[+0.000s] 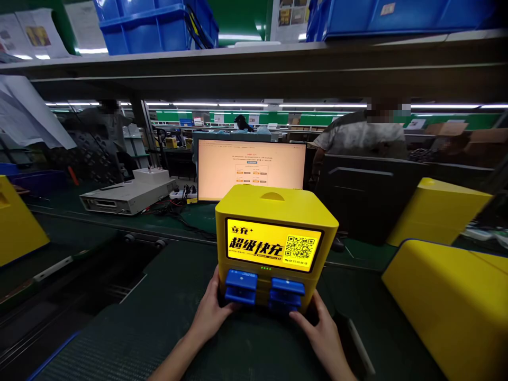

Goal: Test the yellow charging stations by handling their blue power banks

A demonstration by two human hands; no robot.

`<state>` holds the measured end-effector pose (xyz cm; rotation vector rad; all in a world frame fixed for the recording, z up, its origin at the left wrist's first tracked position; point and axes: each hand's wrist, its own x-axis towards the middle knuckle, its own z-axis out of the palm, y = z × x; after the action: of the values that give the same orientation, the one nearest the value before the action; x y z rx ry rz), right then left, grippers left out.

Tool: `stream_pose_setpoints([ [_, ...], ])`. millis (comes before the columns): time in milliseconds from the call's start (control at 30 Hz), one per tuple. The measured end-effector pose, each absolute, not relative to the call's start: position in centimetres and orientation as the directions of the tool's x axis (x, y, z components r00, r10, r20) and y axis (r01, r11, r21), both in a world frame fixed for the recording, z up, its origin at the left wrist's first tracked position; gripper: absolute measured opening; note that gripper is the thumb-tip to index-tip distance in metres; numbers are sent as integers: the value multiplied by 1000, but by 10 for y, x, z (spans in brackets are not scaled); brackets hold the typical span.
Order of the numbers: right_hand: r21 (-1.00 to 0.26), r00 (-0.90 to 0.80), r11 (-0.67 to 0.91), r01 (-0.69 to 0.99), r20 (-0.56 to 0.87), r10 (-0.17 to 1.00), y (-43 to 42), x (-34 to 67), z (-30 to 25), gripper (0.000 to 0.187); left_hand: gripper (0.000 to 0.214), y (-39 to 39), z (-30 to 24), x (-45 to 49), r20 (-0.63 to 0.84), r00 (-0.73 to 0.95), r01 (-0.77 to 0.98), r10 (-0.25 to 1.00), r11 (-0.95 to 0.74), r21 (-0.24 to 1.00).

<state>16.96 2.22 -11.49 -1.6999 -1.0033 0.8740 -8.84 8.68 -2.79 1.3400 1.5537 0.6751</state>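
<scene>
While gripping the lower front corners of the yellow charging station (275, 233) on the desk (166, 317), left hand (212, 312) and right hand (317, 330) half-curled: screen lit, 4 blue power banks (264, 290) seated, seemingly near done.

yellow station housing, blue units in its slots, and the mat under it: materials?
Yellow housing: looks like moulded plastic, satin gloss, with rounded corners and soft light sheen. Blue units: also plastic by the look, smooth, with bright highlights on top edges. Mat: dark green, matte, finely ribbed, probably rubber or PVC belt. Both hands rest at the station's base.
</scene>
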Motion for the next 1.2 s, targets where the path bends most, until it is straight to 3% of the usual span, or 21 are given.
stream_pose_setpoints([
  [267,-946,411,-207,251,-89,907,22,169,-115,99,88,85,-32,-70,-294,-52,112,954,299,948],
  [433,-950,401,-180,257,-65,914,21,168,-115,97,82,85,-8,-61,-399,-70,-24,914,399,917],
  [500,-954,398,-155,255,-43,916,22,168,-116,95,93,89,-10,-68,-384,-43,41,922,386,922],
  [600,-953,385,-136,270,-23,923,23,170,-117,93,106,92,-23,-84,-343,22,302,939,320,898],
  [700,-948,344,-143,284,-38,938,24,171,-118,93,93,92,-33,-94,-363,17,477,932,311,822],
  [833,-951,305,-126,281,-36,952,25,172,-114,93,89,94,-33,-96,-419,-15,511,908,368,777],
  [1200,-960,244,-46,275,23,969,26,174,-95,85,101,116,-62,-113,-393,-19,682,919,299,667],
])
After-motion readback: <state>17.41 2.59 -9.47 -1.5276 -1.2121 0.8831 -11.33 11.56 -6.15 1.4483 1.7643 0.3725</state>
